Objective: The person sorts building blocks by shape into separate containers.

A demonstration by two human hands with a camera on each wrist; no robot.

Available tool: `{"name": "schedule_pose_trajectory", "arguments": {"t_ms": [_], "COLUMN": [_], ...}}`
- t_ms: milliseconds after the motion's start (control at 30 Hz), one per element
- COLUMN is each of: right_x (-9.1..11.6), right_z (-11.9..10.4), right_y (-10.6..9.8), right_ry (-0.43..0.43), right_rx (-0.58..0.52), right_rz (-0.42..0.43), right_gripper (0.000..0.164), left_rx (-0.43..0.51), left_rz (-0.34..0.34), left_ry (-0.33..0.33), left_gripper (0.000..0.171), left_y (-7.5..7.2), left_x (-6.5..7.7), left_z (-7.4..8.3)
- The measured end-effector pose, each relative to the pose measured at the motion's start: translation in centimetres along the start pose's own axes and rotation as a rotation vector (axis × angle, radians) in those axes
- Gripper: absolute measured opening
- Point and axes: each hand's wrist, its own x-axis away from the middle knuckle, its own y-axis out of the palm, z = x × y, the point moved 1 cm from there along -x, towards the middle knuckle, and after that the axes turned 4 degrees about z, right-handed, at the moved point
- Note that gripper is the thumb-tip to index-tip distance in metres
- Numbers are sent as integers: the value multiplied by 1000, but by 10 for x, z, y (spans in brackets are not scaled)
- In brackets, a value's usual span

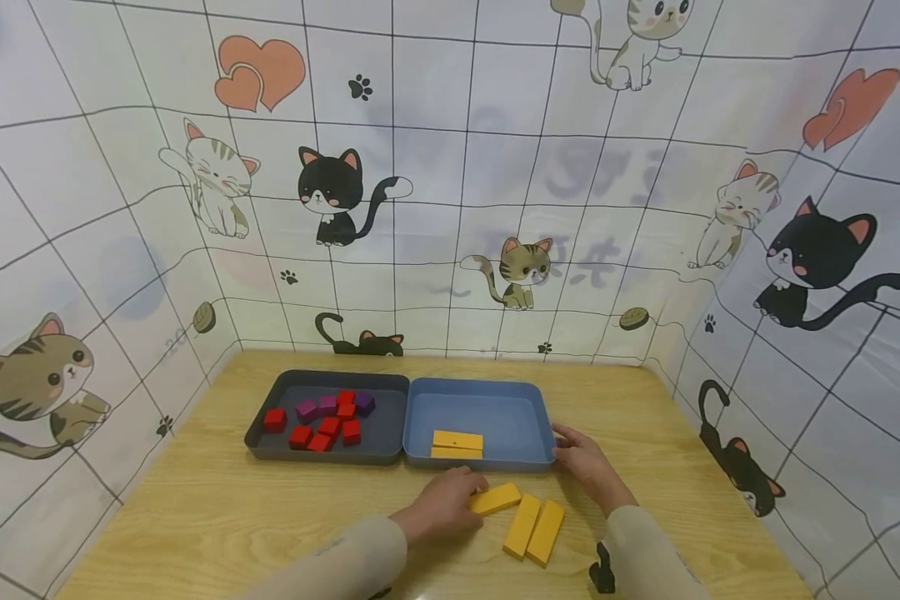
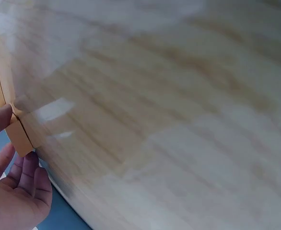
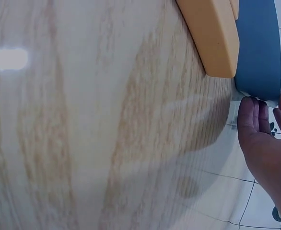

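My left hand [image 1: 446,504] pinches the near end of a yellow rectangular block [image 1: 497,498] in front of the trays. In the left wrist view the thumb and fingers lie on either side of this block [image 2: 19,138]. Two more yellow blocks, a left one [image 1: 522,527] and a right one [image 1: 546,533], lie side by side to its right. My right hand [image 1: 588,468] holds the blue tray [image 1: 495,407] at its right front corner. In the right wrist view its fingers [image 3: 250,117] touch the tray's end. Yellow blocks [image 1: 457,442] lie inside the tray near its front wall.
A dark grey tray [image 1: 300,457] adjoins the blue one on the left, holding several red cubes [image 1: 330,427] and purple cubes [image 1: 307,411]. Both stand on a wooden table [image 1: 195,500]. Cat-patterned sheeting [image 1: 435,208] encloses the back and sides.
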Motion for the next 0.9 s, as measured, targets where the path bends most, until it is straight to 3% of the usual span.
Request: {"name": "schedule_pose_trajectory", "arguments": {"t_ms": [300, 667, 900], "right_x": [-2, -2, -3], "right_z": [-6, -4, -1], "right_y": [4, 5, 4], "right_ry": [4, -35, -43], "right_rx": [83, 71, 58], "right_rz": [8, 16, 14], "right_gripper": [52, 50, 50], "left_rx": [47, 117, 203], "left_rz": [-10, 22, 39], "left_ry": [-6, -4, -8], "left_gripper": [40, 38, 38], "left_y": [0, -19, -23], "left_x": [0, 6, 7], "left_z": [-3, -4, -11]}}
